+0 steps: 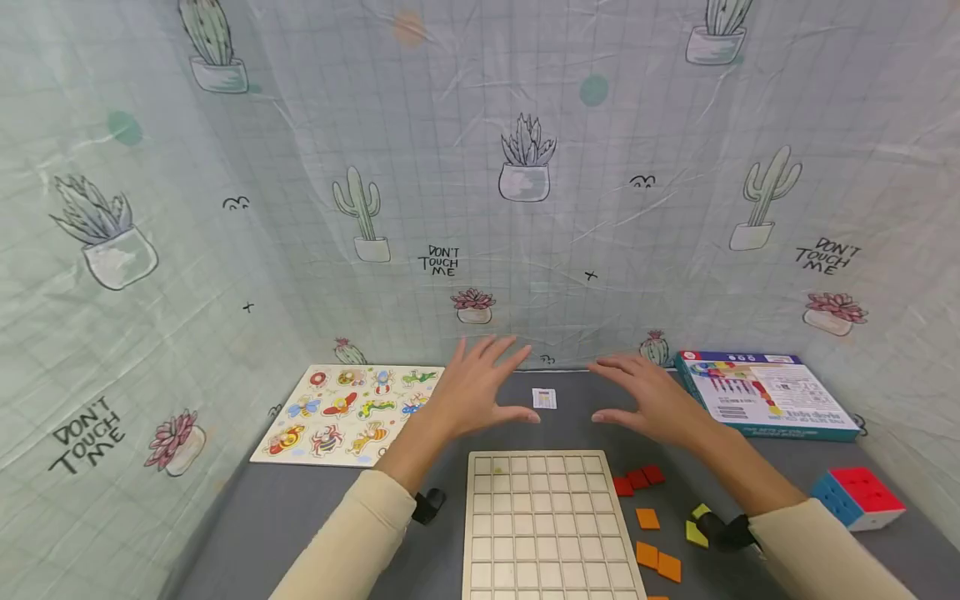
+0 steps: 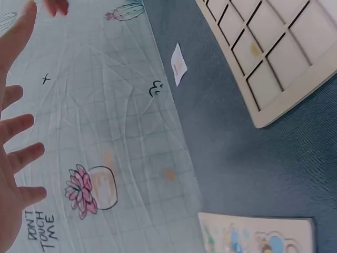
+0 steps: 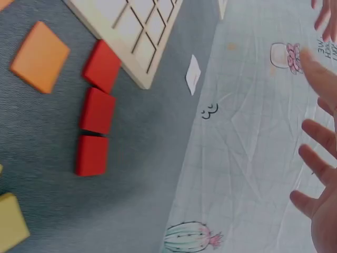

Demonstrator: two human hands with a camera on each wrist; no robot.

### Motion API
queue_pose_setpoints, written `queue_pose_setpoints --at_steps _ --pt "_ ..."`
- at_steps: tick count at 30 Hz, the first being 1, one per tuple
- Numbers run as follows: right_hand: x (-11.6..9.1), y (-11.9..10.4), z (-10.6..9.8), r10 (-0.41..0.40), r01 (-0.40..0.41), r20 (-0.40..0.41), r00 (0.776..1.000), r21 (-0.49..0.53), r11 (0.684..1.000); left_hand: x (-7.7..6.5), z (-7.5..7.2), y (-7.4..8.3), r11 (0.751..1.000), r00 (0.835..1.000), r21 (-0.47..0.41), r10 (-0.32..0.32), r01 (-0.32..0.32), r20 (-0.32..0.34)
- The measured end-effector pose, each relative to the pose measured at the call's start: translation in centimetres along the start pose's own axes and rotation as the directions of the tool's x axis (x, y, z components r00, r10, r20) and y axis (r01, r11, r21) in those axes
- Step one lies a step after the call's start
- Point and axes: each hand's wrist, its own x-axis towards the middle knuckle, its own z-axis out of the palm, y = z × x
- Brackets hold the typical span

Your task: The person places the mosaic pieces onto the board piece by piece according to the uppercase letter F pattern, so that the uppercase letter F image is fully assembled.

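Note:
Both hands hover above the far side of the grey table, palms facing each other and apart. My left hand point(image 1: 480, 387) has its fingers spread and holds nothing. Opposite it, my right hand point(image 1: 648, 396) is likewise empty, fingers extended and thumb apart. Below and nearer lies a pale wooden grid board point(image 1: 540, 456) with square cells. To its right are red square tiles point(image 3: 97, 110), orange square tiles point(image 1: 647, 519) and yellow-green tiles point(image 1: 696, 534), the latter partly hidden by the right wrist's black strap. Neither hand touches any of them.
A wooden picture puzzle board point(image 1: 300, 433) with insects lies at the back left. At the back right lies a flat printed box point(image 1: 772, 396), with a red, blue and white puzzle cube point(image 1: 858, 498) nearer. A small white label point(image 1: 544, 398) sits near the patterned curtain point(image 1: 555, 233).

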Motion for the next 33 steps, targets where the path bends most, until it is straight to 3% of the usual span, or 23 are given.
queue_pose_setpoints --at_steps 9,21,26,33 --pt "-3.3 0.2 0.5 -0.004 0.007 -0.035 0.999 0.086 0.996 -3.1 0.3 0.1 0.995 0.996 -0.101 0.013 -0.022 -0.087" --pt "-6.9 0.7 3.5 -0.013 0.008 0.031 0.999 0.142 0.99 -6.9 0.5 0.6 0.985 0.989 -0.172 -0.026 0.001 -0.144" --pt "-8.3 1.1 4.3 0.004 -0.019 0.094 0.996 0.162 0.987 -8.6 1.0 0.9 0.974 0.991 -0.221 -0.071 0.045 -0.112" --pt "-9.1 1.5 5.2 0.006 -0.024 0.118 0.993 0.153 0.988 -10.8 2.2 1.4 0.949 0.993 -0.298 -0.116 0.102 -0.028"
